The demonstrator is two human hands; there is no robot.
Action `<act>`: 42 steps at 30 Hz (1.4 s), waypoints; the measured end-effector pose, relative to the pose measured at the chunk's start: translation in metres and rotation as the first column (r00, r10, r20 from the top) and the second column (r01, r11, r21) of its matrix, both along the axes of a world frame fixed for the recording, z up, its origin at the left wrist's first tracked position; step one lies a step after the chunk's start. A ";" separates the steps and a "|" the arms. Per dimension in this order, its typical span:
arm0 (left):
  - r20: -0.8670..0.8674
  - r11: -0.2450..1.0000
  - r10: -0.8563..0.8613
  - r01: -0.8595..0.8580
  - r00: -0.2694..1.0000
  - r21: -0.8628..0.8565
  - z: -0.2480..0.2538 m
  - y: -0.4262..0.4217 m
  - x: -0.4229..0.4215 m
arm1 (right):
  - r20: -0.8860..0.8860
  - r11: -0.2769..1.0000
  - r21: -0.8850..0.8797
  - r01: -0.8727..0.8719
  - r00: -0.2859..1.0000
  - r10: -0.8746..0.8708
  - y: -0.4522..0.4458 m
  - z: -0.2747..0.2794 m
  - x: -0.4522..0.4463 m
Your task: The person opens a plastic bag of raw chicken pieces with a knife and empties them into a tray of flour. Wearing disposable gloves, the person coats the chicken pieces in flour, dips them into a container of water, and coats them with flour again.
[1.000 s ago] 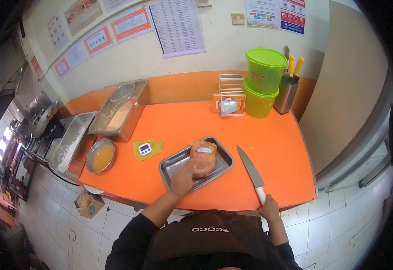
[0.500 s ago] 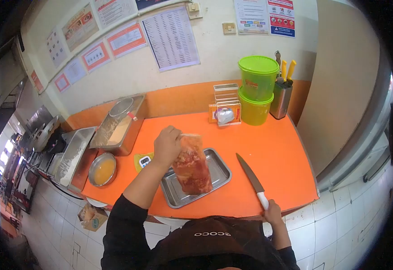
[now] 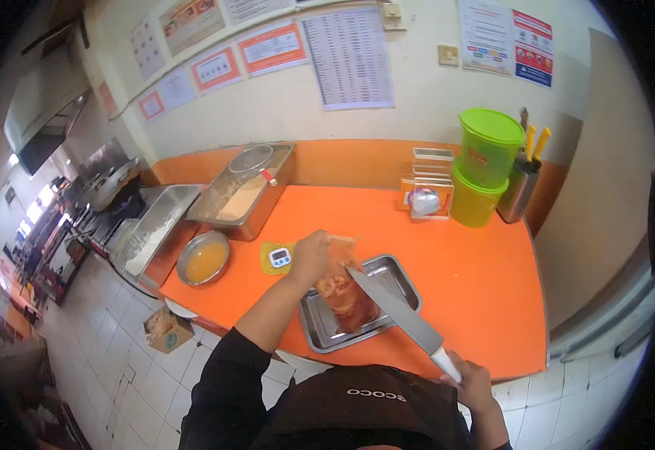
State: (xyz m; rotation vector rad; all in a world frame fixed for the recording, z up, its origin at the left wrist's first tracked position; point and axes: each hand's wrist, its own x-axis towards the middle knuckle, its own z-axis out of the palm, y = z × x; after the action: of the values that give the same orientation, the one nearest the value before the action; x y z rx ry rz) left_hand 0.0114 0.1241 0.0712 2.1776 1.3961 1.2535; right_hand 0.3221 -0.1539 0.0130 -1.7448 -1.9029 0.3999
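My left hand (image 3: pixel 313 259) grips the top of a clear plastic bag of raw meat (image 3: pixel 348 304), holding it upright over a shallow metal tray (image 3: pixel 410 292). The bag's lower end is at the tray; whether it rests on it I cannot tell. In my right hand (image 3: pixel 471 377) is the white handle of a large knife (image 3: pixel 402 313). Its broad blade slants up and left across the tray, with the tip at the upper part of the bag. Whether the tip touches the plastic is unclear.
Left of the tray lie a small digital timer (image 3: pixel 279 258) on a yellow cloth, a bowl of orange liquid (image 3: pixel 206 259), and a deep pan of breading (image 3: pixel 241 202) with a sieve. Green lidded tubs (image 3: pixel 485 161) and a knife holder (image 3: pixel 518 191) stand at the back right.
My right hand has lifted the knife off the table and swung its blade left to the bag. The bag is still in my left hand, slightly lower. The camera view has shifted.
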 end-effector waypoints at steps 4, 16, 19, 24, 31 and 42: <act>-0.241 0.994 -0.027 0.051 0.970 0.095 -0.001 -0.008 0.007 | 0.046 0.997 0.047 -0.056 0.997 0.054 0.010 -0.010 0.006; -0.286 0.961 -0.088 0.156 0.954 0.226 0.000 -0.041 0.042 | 0.224 0.970 -0.245 -0.008 0.972 0.065 0.010 0.086 0.001; -0.361 0.967 -0.031 0.120 0.932 0.227 -0.006 -0.041 0.048 | 0.208 0.934 -0.355 0.038 0.977 0.040 0.016 0.107 -0.008; -0.301 0.985 0.014 0.039 0.953 0.167 -0.011 -0.030 0.042 | 0.018 0.981 -0.165 -0.099 0.994 0.104 0.035 0.087 -0.023; -0.314 0.981 -0.055 0.109 0.948 0.158 0.000 -0.042 0.040 | 0.101 0.997 -0.004 -0.080 0.992 0.080 0.097 0.040 -0.075; -0.386 0.976 0.213 -0.173 0.897 0.135 0.013 -0.031 0.032 | 0.020 0.990 0.032 -0.135 0.991 0.135 0.109 0.029 -0.060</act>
State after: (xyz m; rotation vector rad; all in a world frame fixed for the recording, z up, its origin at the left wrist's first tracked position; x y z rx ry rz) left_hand 0.0436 0.0930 0.0844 2.5185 1.7790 0.9862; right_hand 0.2616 -0.0453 0.0422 -1.6086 -2.0358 0.4000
